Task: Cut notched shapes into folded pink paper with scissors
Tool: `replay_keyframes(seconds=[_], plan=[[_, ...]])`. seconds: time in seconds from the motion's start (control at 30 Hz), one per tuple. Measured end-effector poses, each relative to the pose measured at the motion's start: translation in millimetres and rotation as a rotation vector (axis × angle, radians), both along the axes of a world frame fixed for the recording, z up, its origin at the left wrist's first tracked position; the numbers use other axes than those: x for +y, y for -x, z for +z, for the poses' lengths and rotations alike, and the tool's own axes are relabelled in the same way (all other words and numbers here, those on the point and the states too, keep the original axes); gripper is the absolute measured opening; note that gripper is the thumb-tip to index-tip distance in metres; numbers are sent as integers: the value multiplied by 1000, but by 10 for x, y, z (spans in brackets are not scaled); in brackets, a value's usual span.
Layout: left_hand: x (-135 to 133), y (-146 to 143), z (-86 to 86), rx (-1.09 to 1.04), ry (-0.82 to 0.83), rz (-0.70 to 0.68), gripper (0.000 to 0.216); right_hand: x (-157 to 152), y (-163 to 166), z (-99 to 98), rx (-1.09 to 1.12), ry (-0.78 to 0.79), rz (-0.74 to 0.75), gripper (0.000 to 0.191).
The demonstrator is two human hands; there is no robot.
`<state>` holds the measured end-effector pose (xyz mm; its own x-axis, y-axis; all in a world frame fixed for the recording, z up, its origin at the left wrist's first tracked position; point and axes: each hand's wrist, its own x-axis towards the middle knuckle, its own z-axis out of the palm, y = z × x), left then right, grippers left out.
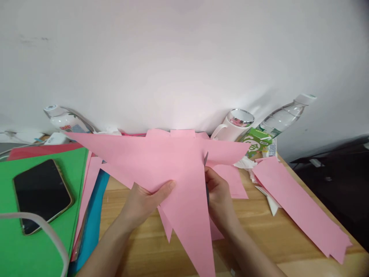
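A large sheet of pink paper [173, 165] with pointed corners is held up over the wooden table [259, 234]. My left hand [144, 202] pinches its lower left part, thumb on top. My right hand [219, 192] is closed on scissors [206, 159] whose blade tip shows at the paper's right edge; most of the scissors is hidden behind the sheet.
A phone [40, 194] lies on green paper [17, 246] at the left, beside blue and red sheets. A long pink strip [300, 207] lies at the right. A white mug [235, 125], a green carton [256, 142] and two plastic bottles [284, 115] stand by the wall.
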<state>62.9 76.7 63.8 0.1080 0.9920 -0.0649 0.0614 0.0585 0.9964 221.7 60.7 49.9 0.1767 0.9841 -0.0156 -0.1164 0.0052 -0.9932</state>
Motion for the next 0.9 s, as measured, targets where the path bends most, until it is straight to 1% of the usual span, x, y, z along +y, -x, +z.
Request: replay_keyframes(seconds=[0.17,0.37,0.6,0.9], plan=[[-4,-4,0,-44,41,6,27,-10,-12,2,-22,2,-7,23],[-17,-6,-1,-62,39,-2,27,-7,-12,-4,-23,-6,-5,21],[-21,-34,20,-78,40,30,26,13,-10,-19,12,7,-19,21],[-14,-17,4,-60,29,3,27,-8,3,-21,22,10,-38,16]])
